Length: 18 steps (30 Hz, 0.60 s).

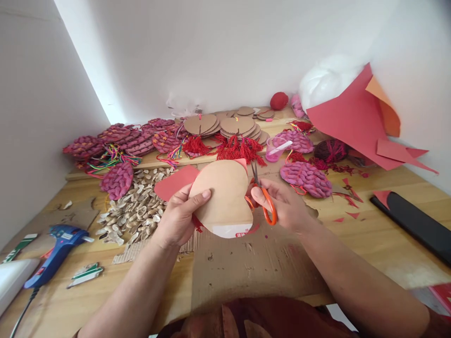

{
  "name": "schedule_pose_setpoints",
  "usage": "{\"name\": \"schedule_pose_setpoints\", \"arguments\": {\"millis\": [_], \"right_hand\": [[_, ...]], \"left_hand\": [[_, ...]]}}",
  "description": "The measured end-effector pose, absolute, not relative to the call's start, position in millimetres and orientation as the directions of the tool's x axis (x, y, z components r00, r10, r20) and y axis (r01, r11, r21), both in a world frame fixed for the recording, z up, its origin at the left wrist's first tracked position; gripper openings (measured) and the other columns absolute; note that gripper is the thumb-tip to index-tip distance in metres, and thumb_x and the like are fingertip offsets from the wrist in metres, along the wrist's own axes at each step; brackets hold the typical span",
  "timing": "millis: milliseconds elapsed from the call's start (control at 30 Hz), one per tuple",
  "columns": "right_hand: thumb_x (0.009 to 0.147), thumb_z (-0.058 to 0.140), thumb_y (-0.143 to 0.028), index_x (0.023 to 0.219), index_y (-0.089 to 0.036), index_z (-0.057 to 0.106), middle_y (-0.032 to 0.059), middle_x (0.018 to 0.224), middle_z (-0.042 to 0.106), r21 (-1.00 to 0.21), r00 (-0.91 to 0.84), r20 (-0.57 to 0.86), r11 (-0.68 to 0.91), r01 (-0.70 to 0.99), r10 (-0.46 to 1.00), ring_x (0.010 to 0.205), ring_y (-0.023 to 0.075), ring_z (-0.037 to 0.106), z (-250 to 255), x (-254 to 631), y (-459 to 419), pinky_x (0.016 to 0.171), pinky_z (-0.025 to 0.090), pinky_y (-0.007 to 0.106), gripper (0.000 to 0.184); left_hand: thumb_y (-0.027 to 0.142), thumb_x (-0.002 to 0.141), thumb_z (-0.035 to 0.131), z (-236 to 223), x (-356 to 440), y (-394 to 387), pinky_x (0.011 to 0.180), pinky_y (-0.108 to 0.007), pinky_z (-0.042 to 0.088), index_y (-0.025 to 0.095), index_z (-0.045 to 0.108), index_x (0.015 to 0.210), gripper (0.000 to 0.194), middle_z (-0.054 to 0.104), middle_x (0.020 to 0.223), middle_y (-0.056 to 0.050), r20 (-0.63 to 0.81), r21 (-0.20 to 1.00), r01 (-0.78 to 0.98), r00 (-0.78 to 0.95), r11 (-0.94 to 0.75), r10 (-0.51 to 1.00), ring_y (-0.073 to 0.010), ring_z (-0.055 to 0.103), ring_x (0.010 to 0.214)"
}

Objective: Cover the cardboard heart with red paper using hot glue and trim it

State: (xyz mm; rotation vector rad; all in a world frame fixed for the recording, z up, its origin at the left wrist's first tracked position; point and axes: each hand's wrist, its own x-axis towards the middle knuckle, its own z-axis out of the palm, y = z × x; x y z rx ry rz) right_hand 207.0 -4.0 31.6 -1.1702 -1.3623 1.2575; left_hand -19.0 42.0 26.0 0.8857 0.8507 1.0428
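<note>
My left hand [181, 213] grips a rounded tan cardboard piece [223, 197] by its left edge, thumb on top. Red paper [176, 183] shows behind the cardboard at its left side and upper right corner. A strip of white tape with red print lies along the cardboard's lower edge. My right hand [278, 204] is closed on the orange handles of a pair of scissors [269, 206]. Their dark blades point up, just right of the cardboard, and look nearly closed. Under both hands lies a flat cardboard sheet [260, 267] on the wooden table.
Left are a pile of shells [137, 206] and a blue glue gun [58, 253]. Braided purple rounds [306, 178], cardboard discs [237, 126] with red tassels and a pink cup [275, 150] stand behind. Right are large red paper [347, 119], paper scraps [352, 215] and a black phone-like object [416, 227].
</note>
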Motion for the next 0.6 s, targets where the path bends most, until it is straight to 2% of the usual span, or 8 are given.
{"name": "schedule_pose_setpoints", "arguments": {"millis": [167,367,467,600], "right_hand": [[0.089,0.064,-0.058,0.074,-0.023,0.043,-0.0048,0.066,0.036,-0.995,-0.19,-0.052,-0.035,0.091,0.981,0.06,0.0121,0.032,41.6,199.3,-11.8,0.054,0.028,0.027,0.043],[0.091,0.062,-0.057,0.072,-0.023,0.041,-0.0064,0.065,0.034,-0.998,-0.176,-0.046,-0.037,0.053,0.983,0.058,0.0104,0.028,46.9,196.1,-13.8,0.053,0.024,0.027,0.044],[0.09,0.062,-0.058,0.068,-0.024,0.037,-0.0071,0.061,0.03,-0.991,-0.147,-0.057,-0.038,0.128,0.988,0.054,0.0097,0.025,53.0,194.4,-14.3,0.05,0.022,0.027,0.048],[0.091,0.054,-0.063,0.064,-0.024,0.034,-0.0055,0.057,0.031,-0.944,-0.063,-0.038,-0.015,0.328,0.997,0.052,0.0103,0.027,63.6,191.4,-15.4,0.048,0.019,0.029,0.052]], "left_hand": [[0.033,0.07,0.089,24.1,-16.2,40.0,0.077,-0.031,0.06,0.018,0.075,0.103,0.039,0.079,0.097,-0.006,-0.136,0.914,-0.344,0.239,0.215,0.961,-0.0213,0.075,0.083],[0.034,0.071,0.089,25.3,-12.6,38.1,0.077,-0.033,0.061,0.019,0.075,0.108,0.043,0.079,0.098,-0.006,-0.137,0.914,-0.344,0.239,0.216,0.961,-0.0231,0.075,0.085],[0.035,0.07,0.089,25.2,-12.3,37.8,0.076,-0.032,0.061,0.019,0.075,0.11,0.045,0.079,0.097,-0.006,-0.14,0.912,-0.349,0.223,0.214,0.965,-0.0225,0.075,0.083],[0.033,0.072,0.088,23.6,-11.4,37.1,0.075,-0.029,0.06,0.02,0.074,0.113,0.045,0.079,0.098,-0.005,-0.132,0.911,-0.357,0.224,0.207,0.966,-0.0212,0.075,0.084]]}}
